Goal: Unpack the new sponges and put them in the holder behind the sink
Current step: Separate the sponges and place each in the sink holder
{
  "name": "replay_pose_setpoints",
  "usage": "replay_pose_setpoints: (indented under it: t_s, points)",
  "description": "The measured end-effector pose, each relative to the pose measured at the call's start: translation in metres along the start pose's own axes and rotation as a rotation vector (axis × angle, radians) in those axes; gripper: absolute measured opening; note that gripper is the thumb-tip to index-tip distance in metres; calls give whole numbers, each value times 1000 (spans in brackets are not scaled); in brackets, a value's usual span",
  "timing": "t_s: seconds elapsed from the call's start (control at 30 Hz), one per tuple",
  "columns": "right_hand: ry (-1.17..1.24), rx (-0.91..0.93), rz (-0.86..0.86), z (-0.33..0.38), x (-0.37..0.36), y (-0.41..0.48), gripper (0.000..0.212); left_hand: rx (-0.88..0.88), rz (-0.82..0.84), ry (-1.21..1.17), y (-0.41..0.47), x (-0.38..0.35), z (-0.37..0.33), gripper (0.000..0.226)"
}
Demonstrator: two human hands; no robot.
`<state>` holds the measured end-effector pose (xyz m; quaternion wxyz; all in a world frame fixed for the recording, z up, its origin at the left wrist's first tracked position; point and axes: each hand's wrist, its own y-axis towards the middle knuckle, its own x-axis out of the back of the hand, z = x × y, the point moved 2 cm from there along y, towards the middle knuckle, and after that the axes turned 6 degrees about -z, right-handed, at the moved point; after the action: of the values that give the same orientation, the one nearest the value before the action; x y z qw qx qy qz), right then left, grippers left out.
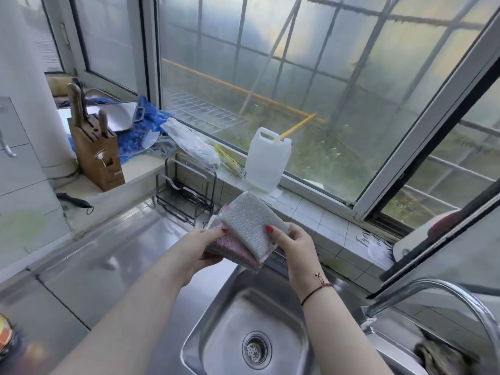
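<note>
Mid-unpack: both hands, left [189, 250] and right [295, 247], fingers closed on sponge stack [243, 231] above sink [216, 334], silver one lifting off pink ones, wrap apparently still around them; none in rack [186, 190] yet.

You're looking at a steel counter [113, 255] carrying a wire rack [186, 190] (empty) beside its sink [251, 334].

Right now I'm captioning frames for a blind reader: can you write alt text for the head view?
Both hands, left and right, hold a stack of silver and pink sponges above a steel sink. Behind it, a wire holder stands near a windowsill with a white jug.
</note>
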<state>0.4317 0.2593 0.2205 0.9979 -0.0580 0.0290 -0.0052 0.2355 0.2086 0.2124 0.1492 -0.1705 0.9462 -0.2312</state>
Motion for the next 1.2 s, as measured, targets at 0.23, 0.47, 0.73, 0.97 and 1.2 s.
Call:
replay_pose_setpoints:
  t_s: [0.23,0.47,0.73,0.97,1.2]
  points:
    - [418,-108,-280,-3,61,47,6,45,-11,-11,16,-2,10,31]
    - [-20,-76,-640,-56,117,93,13,66,-83,-187,31,-4,18,50]
    - [-637,-51,-571,-90,145,132,18,110,-109,-320,41,-15,34,31]
    - [-912,76,-427,-103,157,150,28,120,-152,-350,45,-16,48,43]
    - [-1058,56,-319,-115,159,161,27,149,-170,-351,46,-21,56,48]
